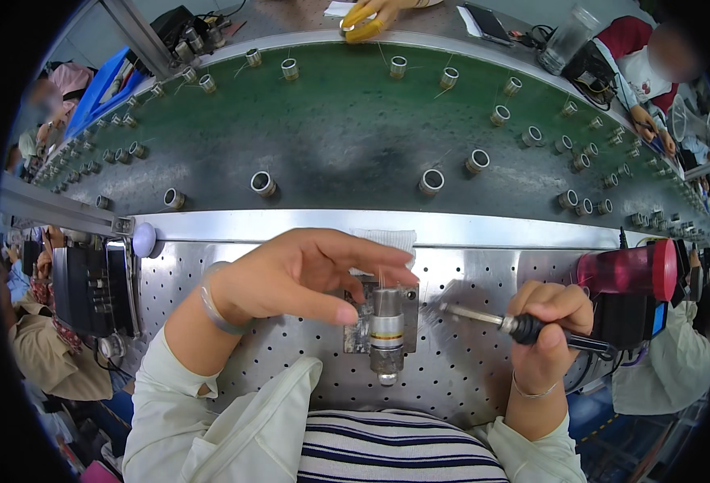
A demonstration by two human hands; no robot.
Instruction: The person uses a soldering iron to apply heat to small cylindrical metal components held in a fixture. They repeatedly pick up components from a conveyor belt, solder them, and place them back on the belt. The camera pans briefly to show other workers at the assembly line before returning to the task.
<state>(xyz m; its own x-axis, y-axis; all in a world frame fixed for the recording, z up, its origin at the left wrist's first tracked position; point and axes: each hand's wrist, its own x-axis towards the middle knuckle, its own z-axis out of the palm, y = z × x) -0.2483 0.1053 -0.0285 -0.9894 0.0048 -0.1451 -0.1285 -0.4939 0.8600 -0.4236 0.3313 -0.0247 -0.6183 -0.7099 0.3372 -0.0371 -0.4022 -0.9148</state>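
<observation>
Striped cloth of the shirt [395, 443] fills the lower edge, with a pale sleeve [242, 419] at its left. The left hand [278, 278] is above the cylinder [387, 307], thumb set wide of the bent fingers. No grip is visible; whether the fingertips touch the cylinder cannot be told.

The right hand [552, 322] is closed on the black handle of the tool [524, 327], probably a soldering iron. Its blurred metal tip points left, near the cylinder but apart from it.

The cylinder is located at a dark plate [356, 342] on the perforated surface [467, 386], in front of the person. Beyond the surface, a green belt [331, 145] carries spaced metal cups [431, 182]. A red jar [629, 270] is at the right.

Handling: treat the cylinder as rigid, smooth and fairly heavy for its size; grasp it around the side wall. Treat the tool as light and stiff. Hold it by the handle only; the metal shaft may be hot.
</observation>
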